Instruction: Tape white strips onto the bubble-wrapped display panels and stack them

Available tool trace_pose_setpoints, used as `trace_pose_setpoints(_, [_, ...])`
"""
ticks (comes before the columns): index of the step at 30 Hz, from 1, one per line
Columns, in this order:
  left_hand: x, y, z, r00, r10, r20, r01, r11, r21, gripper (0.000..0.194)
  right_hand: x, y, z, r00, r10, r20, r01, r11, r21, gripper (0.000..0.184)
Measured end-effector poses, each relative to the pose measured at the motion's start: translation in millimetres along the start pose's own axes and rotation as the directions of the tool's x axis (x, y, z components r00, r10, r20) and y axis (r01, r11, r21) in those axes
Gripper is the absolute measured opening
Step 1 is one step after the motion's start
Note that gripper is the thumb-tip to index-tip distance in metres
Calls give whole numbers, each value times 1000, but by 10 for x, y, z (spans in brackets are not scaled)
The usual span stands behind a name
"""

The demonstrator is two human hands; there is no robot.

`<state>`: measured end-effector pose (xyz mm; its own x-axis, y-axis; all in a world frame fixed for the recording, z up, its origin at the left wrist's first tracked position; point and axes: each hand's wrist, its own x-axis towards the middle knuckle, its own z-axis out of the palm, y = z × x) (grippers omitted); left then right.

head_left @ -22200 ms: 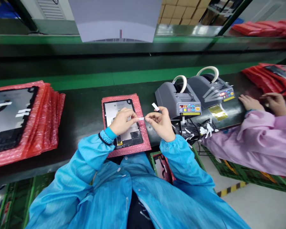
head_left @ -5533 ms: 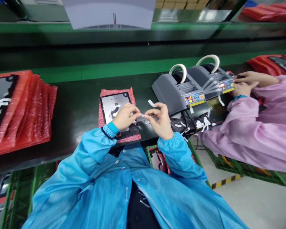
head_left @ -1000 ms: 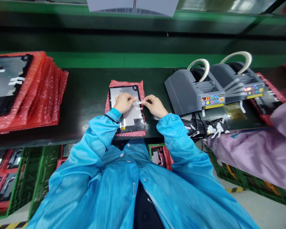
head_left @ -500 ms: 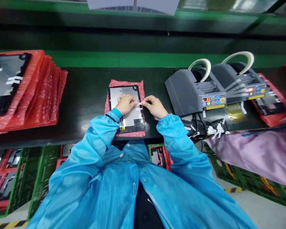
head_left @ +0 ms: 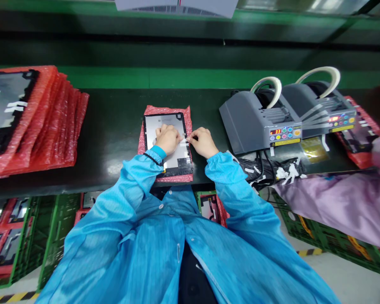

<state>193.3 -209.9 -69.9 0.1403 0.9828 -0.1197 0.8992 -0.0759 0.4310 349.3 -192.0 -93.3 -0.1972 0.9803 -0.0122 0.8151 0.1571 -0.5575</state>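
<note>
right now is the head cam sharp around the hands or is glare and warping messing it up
In the head view, the left hand and right hand look fairly sharp, though the white strip between them is soft; a pale glare lies on the dark bench; the wide lens bends the picture towards its edges; the co-worker's lilac sleeve looks smeared.

tablet panel (head_left: 164, 120) | flat, black-framed | on red bubble wrap (head_left: 190, 122)
</note>
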Motion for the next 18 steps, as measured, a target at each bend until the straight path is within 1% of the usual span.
trace_pose_setpoints(4, [-10, -10, 23, 1000, 6, -9, -6, 1000, 10, 23, -16, -1, 21, 1000, -21, 0, 21, 1000, -13, 9])
trace_pose_setpoints(6, [-17, -10, 34, 1000, 17, -20, -16, 1000, 7, 22, -1, -4, 6, 1000, -13, 11, 13, 999, -38, 11])
trace_pose_setpoints(8, [-26, -9, 31, 999, 16, -28, -16, 1000, 0, 20, 38, -6, -52, 999, 32, 36, -29, 997, -76, 15])
trace_pose_setpoints(10, [-33, -12, 10, 1000, -4, -30, 4, 1000, -6, 18, 82, -8, -146, 989, 116, 87, -106, 988, -109, 20])
trace_pose_setpoints(12, [-39, -22, -19, 998, -42, -36, 42, 999, -17, 16, 88, -13, -238, 974, 190, 124, -176, 978, -110, 21])
trace_pose_setpoints(13, [-41, -28, -31, 997, -59, -40, 59, 998, -22, 15, 62, -21, -264, 973, 200, 118, -190, 977, -92, 20])
trace_pose_setpoints(14, [-41, -34, -39, 997, -71, -40, 70, 997, -27, 15, 15, -34, -269, 979, 178, 95, -172, 983, -69, 18])
trace_pose_setpoints(15, [-40, -37, -40, 996, -76, -38, 75, 997, -30, 16, -55, -53, -249, 990, 125, 64, -122, 991, -49, 19])
trace_pose_setpoints(16, [-37, -35, -35, 996, -76, -36, 75, 997, -31, 17, -141, -79, -206, 998, 56, 32, -54, 997, -46, 22])
trace_pose_setpoints(18, [-35, -17, -10, 997, -68, -43, 67, 997, -27, 18, -334, -148, -74, 997, -74, -2, 73, 992, -105, 32])
